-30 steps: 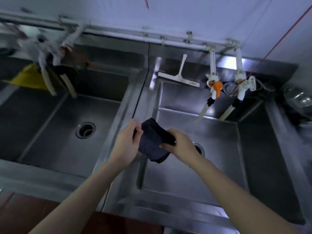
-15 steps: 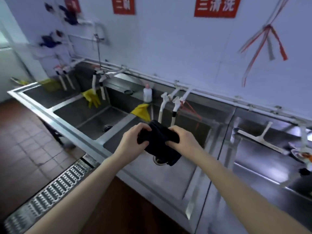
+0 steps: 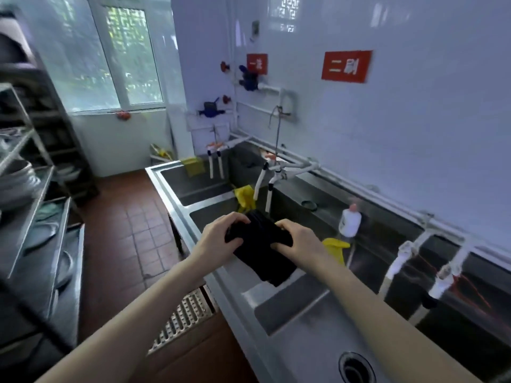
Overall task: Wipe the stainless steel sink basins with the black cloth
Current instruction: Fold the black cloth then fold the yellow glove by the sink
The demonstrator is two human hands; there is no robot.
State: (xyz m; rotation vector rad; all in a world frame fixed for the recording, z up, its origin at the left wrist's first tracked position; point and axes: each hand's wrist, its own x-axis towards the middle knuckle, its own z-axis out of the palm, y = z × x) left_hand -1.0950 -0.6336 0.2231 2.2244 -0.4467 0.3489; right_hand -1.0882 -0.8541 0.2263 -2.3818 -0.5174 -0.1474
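Black cloth (image 3: 262,252) was held bunched in the air between both hands, its loose end drooping toward the near right, seemingly above the ridge at the far edge of the near basin (image 3: 312,335). That basin's floor and drain (image 3: 356,369) lay below, nearer and to the right. Left hand (image 3: 221,239) gripped the cloth's left end with fingers curled over it. Right hand (image 3: 300,241) gripped the right end likewise. Neither was clearly closer to the steel.

Left hand (image 3: 220,240), right hand (image 3: 299,244), both curled
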